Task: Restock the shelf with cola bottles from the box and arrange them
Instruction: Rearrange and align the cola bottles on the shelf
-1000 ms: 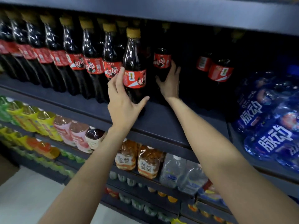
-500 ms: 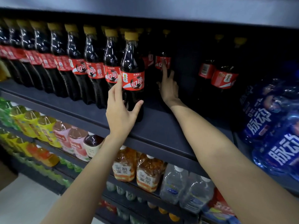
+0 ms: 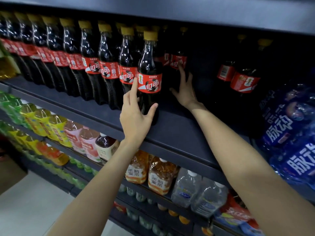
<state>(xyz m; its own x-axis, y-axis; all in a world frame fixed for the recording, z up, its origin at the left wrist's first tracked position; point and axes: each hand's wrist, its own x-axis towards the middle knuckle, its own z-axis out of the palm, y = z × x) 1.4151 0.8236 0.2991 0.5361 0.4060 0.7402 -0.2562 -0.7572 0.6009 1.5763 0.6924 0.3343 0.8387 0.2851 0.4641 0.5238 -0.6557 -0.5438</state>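
A row of dark cola bottles with red labels and yellow caps stands along the dark shelf [image 3: 172, 133]. My left hand [image 3: 136, 114] wraps loosely around the lower body of the front cola bottle [image 3: 150, 77] at the right end of the row, index finger up on its label. My right hand [image 3: 184, 89] reaches deeper into the shelf, its spread fingers touching a cola bottle [image 3: 178, 61] standing in the dark behind. Two more cola bottles [image 3: 245, 82] stand apart further right. The box is out of sight.
Blue-wrapped packs of bottles [image 3: 289, 133] fill the right end of the shelf. Below are shelves of green, yellow, pink and orange drinks [image 3: 160, 176] and water bottles [image 3: 199, 191]. An upper shelf edge [image 3: 204, 16] hangs close overhead. Pale floor lies bottom left.
The front bottle has settled upright at the shelf edge under my left hand. My right hand has opened its fingers and slid up the rear bottle's label. The view has shifted slightly lower.
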